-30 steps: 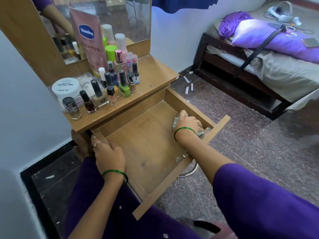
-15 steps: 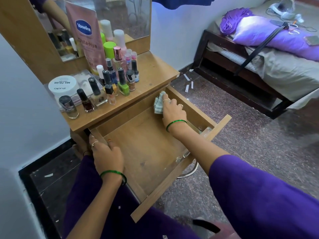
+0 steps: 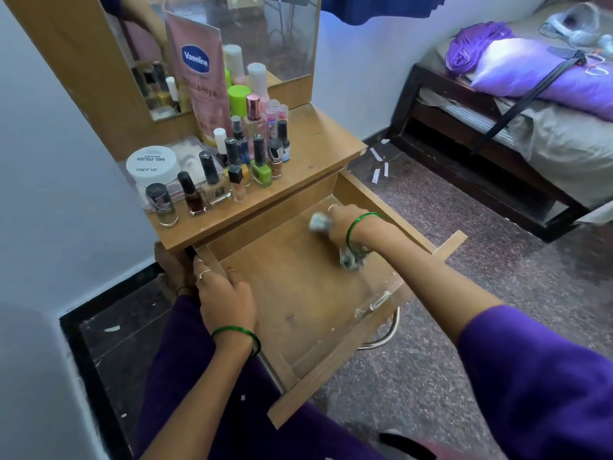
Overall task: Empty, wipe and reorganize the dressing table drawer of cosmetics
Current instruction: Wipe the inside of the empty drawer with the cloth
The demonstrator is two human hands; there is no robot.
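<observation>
The wooden drawer is pulled out of the dressing table and holds no cosmetics. My right hand is inside it near the right wall, closed on a grey crumpled cloth pressed to the drawer floor; the cloth is blurred and part of it trails under my wrist. My left hand grips the drawer's left side wall. Several nail polish bottles, a pink Vaseline tube and a white round tub stand on the table top.
A mirror rises behind the cosmetics. A bed with purple cloth lies at the right across a speckled floor with paper scraps. The grey wall is close on the left. A metal stool ring shows below the drawer.
My right hand swept the cloth from the drawer's front right corner to the back, and now sits mid-way along the right side. My left hand stayed on the left wall.
</observation>
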